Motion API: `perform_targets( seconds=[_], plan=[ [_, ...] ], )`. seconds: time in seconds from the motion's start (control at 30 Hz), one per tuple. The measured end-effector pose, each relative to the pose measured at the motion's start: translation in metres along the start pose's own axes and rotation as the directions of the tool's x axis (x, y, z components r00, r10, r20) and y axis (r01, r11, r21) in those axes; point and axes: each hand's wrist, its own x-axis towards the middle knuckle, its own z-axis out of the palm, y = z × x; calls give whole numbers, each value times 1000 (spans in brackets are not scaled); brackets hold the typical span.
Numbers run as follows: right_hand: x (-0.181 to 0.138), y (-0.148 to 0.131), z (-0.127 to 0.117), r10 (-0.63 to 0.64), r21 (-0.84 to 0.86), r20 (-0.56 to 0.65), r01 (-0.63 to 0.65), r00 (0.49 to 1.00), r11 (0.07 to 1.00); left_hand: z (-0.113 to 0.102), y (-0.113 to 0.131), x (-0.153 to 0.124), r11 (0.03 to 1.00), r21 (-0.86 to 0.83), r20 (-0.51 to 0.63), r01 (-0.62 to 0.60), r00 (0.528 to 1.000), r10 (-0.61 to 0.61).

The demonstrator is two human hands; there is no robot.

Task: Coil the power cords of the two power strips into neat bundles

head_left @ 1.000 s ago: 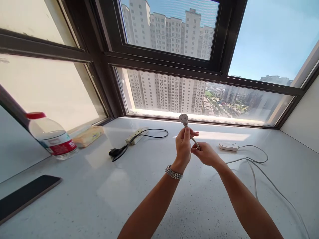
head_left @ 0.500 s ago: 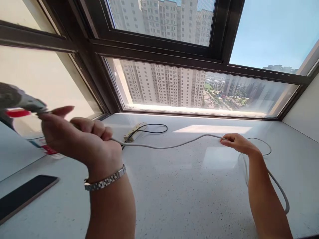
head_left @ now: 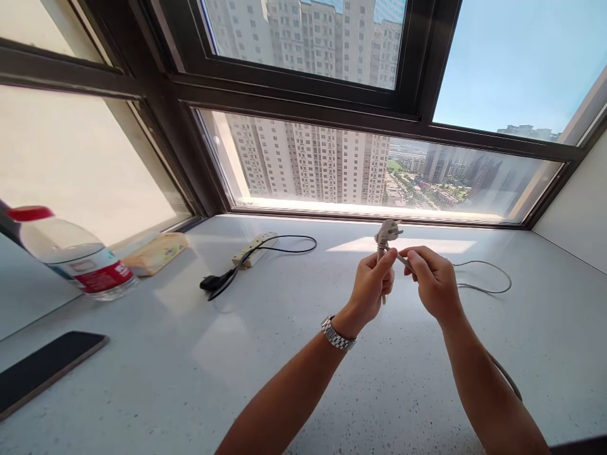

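Just below a pale plug [head_left: 387,232] with metal prongs, my left hand [head_left: 372,281] is closed around the grey power cord, a short piece of which pokes out under the fingers. The plug points up and to the right. Close beside it, my right hand [head_left: 432,278] pinches the same power cord [head_left: 406,263] between thumb and fingers. A loop of the cord lies on the white counter to the right, and another stretch shows behind my right forearm. The fingers hide part of the cord between the hands.
A power strip [head_left: 258,248] with a black cable and black plug [head_left: 213,282] lies left of centre. At far left stand a tilted-looking water bottle [head_left: 85,256], a tissue pack [head_left: 156,253] and a phone [head_left: 50,366]. Window frames edge the counter [head_left: 284,354] at the back.
My left hand has come from the far left to the centre, bringing the plug beside my right hand. The cord no longer stretches across the counter between them. My right hand has shifted slightly left.
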Motion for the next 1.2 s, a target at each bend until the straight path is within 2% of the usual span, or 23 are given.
perform_targets(
  seconds=[0.07, 0.17, 0.27, 0.3, 0.37, 0.4, 0.43, 0.47, 0.53, 0.57, 0.6, 0.63, 0.67, 0.73, 0.77, 0.8, 0.83, 0.9, 0.97, 1.03, 1.1, 1.2],
  plan=[
    [-2, 2, 20, -33, 15, -10, 33, 999, 999, 1, -9, 1, 998, -54, -20, 36, 999, -37],
    [-7, 7, 44, -65, 30, -31, 66, 997, 997, -3, -13, 5, 998, -63, -99, 14, 995, -20],
    [-10, 12, 52, -4, 84, -66, 9, 998, 996, -12, -5, 13, 999, 0, -195, -36, 980, 35],
    [-10, 12, 50, 39, 85, -29, -37, 999, 996, -16, 2, 16, 997, 23, -220, -74, 972, 77],
    [-9, 14, 44, 130, 37, 162, -138, 978, 990, -28, 22, 21, 983, 36, -253, -181, 950, 184],
    [-7, 15, 40, 168, 8, 307, -179, 937, 984, -36, 35, 22, 973, 18, -263, -230, 938, 226],
    [-5, 17, 35, 195, -9, 469, -216, 861, 976, -46, 50, 22, 966, -18, -274, -260, 930, 245],
    [-2, 21, 32, 202, -8, 630, -254, 750, 967, -56, 65, 21, 963, -79, -280, -257, 933, 226],
    [6, 37, 27, 143, 30, 874, -344, 465, 939, -80, 94, 14, 954, -199, -268, -223, 949, 166],
    [10, 48, 25, 102, 39, 936, -389, 335, 920, -92, 107, 9, 942, -236, -285, -239, 944, 168],
    [14, 61, 24, 83, 27, 966, -418, 244, 908, -104, 118, 3, 922, -241, -318, -303, 922, 220],
    [19, 75, 22, 100, -7, 975, -426, 197, 905, -114, 127, -3, 904, -219, -359, -367, 892, 275],
    [23, 90, 20, 149, -61, 972, -421, 180, 905, -122, 135, -10, 883, -169, -392, -439, 852, 348],
    [30, 117, 11, 290, -182, 933, -420, 211, 889, -134, 144, -23, 857, -27, -430, -514, 780, 454],
    [33, 128, 5, 362, -236, 901, -432, 238, 870, -137, 146, -28, 861, 42, -432, -507, 768, 473],
    [35, 137, -2, 439, -287, 854, -450, 279, 845, -138, 148, -31, 879, 91, -424, -469, 780, 460],
    [37, 143, -8, 514, -323, 789, -485, 336, 813, -137, 148, -33, 903, 116, -405, -413, 811, 423],
    [40, 148, -17, 634, -269, 611, -629, 474, 729, -131, 146, -33, 956, 115, -306, -271, 906, 294],
    [43, 143, -20, 685, -43, 461, -757, 564, 652, -118, 139, -28, 985, 108, -139, -136, 979, 151],
    [47, 132, -17, 678, 195, 390, -775, 624, 601, -101, 127, -21, 984, 175, 28, -43, 999, 39],
    [51, 114, -9, 651, 435, 352, -733, 673, 522, -80, 108, -12, 957, 289, 146, -11, 989, -33],
    [49, 79, 4, 625, 799, 306, -551, 718, 241, -50, 67, 2, 889, 456, 222, -37, 972, -73]
  ],
)
